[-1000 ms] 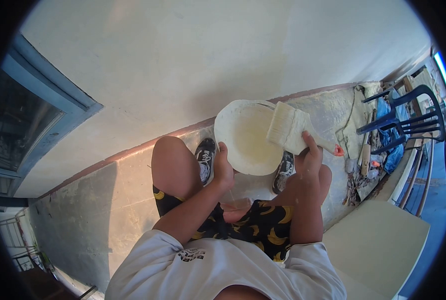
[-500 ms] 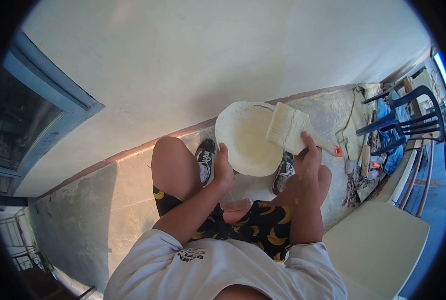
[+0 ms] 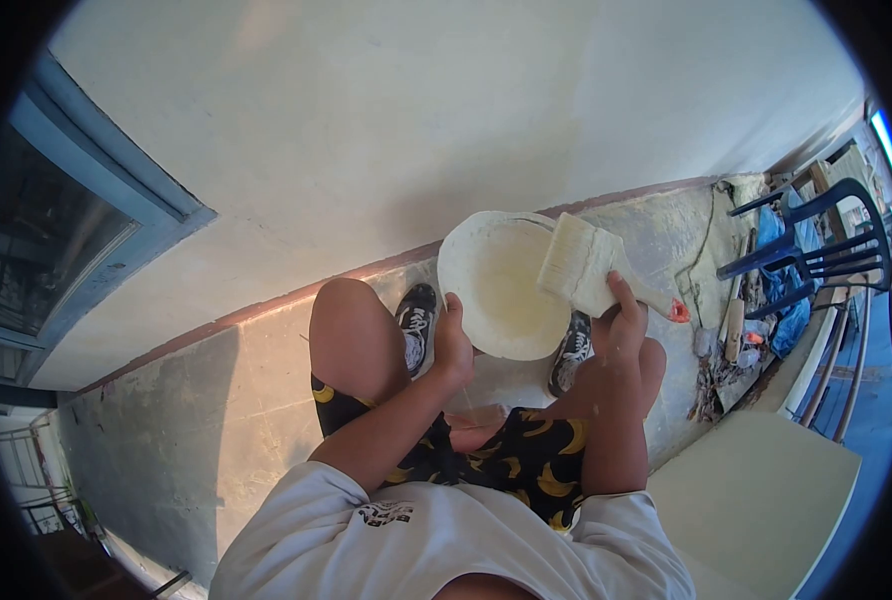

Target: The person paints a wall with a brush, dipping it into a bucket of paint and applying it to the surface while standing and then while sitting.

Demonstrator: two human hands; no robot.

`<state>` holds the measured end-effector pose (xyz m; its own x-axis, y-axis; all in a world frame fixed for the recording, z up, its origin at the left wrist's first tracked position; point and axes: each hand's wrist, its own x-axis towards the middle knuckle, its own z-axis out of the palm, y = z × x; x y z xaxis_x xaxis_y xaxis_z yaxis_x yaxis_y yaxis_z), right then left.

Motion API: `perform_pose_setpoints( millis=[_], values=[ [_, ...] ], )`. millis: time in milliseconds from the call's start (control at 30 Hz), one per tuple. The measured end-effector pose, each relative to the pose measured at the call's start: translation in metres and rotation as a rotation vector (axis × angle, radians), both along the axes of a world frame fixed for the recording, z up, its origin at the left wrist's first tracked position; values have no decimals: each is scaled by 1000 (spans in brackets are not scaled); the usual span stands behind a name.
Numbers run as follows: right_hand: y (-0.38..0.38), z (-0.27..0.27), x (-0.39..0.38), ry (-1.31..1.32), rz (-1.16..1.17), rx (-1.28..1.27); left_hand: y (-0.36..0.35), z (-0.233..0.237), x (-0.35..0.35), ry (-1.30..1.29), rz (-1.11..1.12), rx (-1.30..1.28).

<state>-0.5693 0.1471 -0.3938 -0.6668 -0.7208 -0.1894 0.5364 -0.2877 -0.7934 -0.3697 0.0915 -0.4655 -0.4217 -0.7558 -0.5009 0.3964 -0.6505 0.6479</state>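
My left hand (image 3: 454, 345) is closed on the near left edge of a round white bucket (image 3: 463, 315), thumb along its outer wall. Pale, creamy paint (image 3: 511, 290) shows inside. In my right hand (image 3: 624, 325) is a wide paintbrush (image 3: 606, 275), gripped near the base of its handle, which has a red tip. Its bristles, coated in pale paint, point left and overlap the bucket's right rim in this view. The bucket sits between my bent knees, in front of my black-and-white shoes.
A pale wall (image 3: 386, 130) with a reddish strip at its foot rises ahead. Left is a blue-framed window (image 3: 116, 200). On the right, a dark blue plastic chair (image 3: 836, 235) stands by debris and blue plastic sheeting (image 3: 791, 325). A pale flat panel (image 3: 766, 490) lies at lower right.
The whole view has shifted slightly, so everything appears a little lower and to the right. Both hands keep their hold on the bucket and the paintbrush.
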Motion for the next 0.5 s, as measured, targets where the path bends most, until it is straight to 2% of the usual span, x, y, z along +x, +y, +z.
perform_pose_setpoints(
  millis=[33,67,100,133,233,500],
  values=[
    [5,-1,7,0,-22,17,0,-4,0,-13,-9,16],
    [-3,6,7,35,-57,-22,-2,-27,-5,16,59,-48],
    [-10,15,8,40,-56,-53,-2,-2,-11,105,115,-114],
    [-4,18,11,21,-60,-34,-1,17,-6,101,18,-34],
    [0,6,4,13,-53,-9,1,11,-5,66,-10,11],
    [5,18,12,-1,-19,-32,5,4,-5,51,17,-9]
  ],
)
